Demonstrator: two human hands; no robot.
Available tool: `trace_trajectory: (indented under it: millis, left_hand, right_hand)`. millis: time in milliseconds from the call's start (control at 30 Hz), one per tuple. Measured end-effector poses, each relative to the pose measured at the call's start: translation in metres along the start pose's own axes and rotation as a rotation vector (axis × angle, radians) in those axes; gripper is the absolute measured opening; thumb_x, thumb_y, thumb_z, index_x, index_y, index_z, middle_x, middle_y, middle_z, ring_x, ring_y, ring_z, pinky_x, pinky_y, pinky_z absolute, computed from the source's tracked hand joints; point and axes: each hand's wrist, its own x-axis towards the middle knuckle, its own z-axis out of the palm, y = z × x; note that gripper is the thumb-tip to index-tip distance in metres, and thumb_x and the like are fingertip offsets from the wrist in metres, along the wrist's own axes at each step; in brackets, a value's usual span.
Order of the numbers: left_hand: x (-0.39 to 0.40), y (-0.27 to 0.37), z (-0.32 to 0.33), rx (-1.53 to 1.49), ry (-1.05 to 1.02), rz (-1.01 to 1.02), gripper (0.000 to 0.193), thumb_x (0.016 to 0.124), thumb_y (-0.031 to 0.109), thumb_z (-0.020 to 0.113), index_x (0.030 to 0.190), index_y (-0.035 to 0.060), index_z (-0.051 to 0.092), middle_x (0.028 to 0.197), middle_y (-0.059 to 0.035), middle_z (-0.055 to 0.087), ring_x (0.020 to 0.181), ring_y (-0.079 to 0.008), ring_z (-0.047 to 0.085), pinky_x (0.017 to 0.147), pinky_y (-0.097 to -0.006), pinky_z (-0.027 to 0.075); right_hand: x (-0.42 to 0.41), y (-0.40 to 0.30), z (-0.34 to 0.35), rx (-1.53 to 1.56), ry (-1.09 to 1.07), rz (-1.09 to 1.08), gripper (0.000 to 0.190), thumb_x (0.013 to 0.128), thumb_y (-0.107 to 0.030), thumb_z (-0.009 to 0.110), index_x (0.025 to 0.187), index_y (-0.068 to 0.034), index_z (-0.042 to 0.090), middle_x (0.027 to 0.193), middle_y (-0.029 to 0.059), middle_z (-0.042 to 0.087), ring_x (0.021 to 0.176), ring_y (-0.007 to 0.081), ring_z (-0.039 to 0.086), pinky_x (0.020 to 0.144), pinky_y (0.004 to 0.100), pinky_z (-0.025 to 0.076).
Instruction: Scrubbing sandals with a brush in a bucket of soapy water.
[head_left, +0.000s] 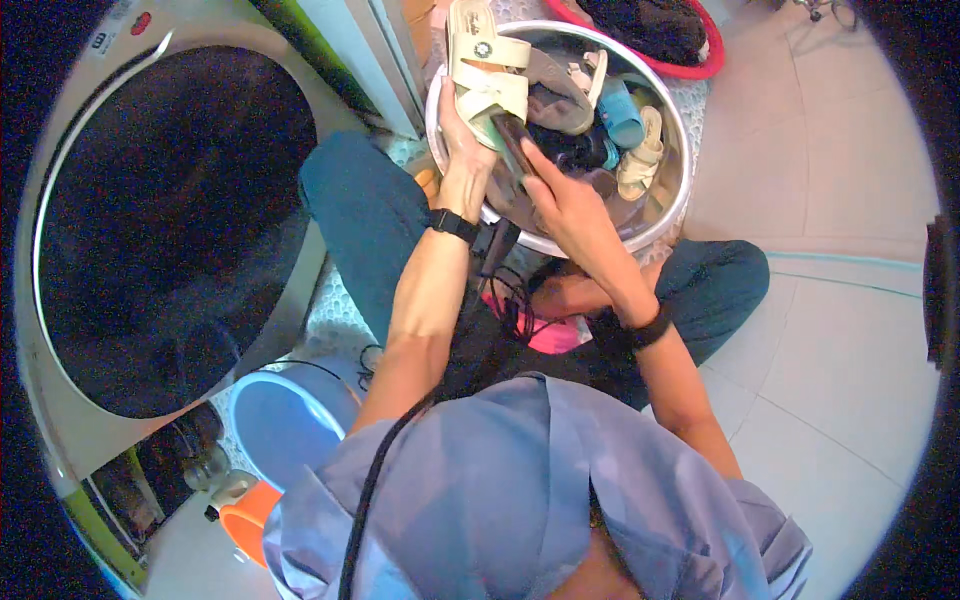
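Observation:
My left hand (466, 139) grips a cream strappy slide sandal (491, 64) by its near end, holding it over the left rim of a wide metal basin (679, 180). My right hand (570, 202) is closed around a dark, brush-like tool (517, 150), its far end at the sandal's near end. Exactly where the two touch is hard to make out. Inside the basin lie a brown-grey slipper (559, 97), a blue slide (621, 112) and another cream sandal (640, 161). Dark footwear in the middle is partly hidden.
Beyond the basin is a red tub (705, 71) with dark cloth inside. An appliance with a large dark oval front (172, 225) stands at left. Near my left elbow are a blue bucket (289, 427) and an orange container (247, 521). Black cord (514, 307) lies between my legs.

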Motion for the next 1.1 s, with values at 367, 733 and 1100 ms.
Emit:
trace_trajectory:
  millis: [367,733,1100]
  left_hand:
    - [0.002,0.01,-0.006,-0.034,-0.015,0.0,0.051,0.093,0.046,0.041,0.125,0.0063,0.048,0.111,-0.0129,0.06,0.094,-0.0274,0.062,0.083,-0.0422,0.051]
    - [0.006,0.003,-0.011,-0.098,-0.111,-0.075,0.054,0.091,0.046,0.041,0.127,0.0062,0.045,0.118,-0.017,0.056,0.101,-0.0339,0.058,0.083,-0.0491,0.05]
    - [0.006,-0.003,0.005,0.001,-0.021,-0.079,0.054,0.092,0.046,0.041,0.127,0.0053,0.046,0.118,-0.0157,0.058,0.103,-0.031,0.058,0.088,-0.0459,0.048]
  right_hand:
    - [-0.012,0.001,0.016,-0.175,0.045,0.028,0.045,0.094,-0.029,0.043,0.137,-0.017,0.038,0.074,0.0263,0.058,0.069,0.0434,0.059,0.064,0.0512,0.046]
    - [-0.012,0.006,0.011,-0.24,0.067,-0.006,0.049,0.093,-0.031,0.043,0.14,-0.023,0.033,0.073,0.025,0.057,0.066,0.0427,0.059,0.061,0.0521,0.047]
    - [-0.002,0.019,-0.04,0.171,-0.102,0.012,0.042,0.091,-0.033,0.05,0.132,-0.02,0.048,0.083,0.0239,0.063,0.08,0.0295,0.065,0.071,0.0395,0.049]
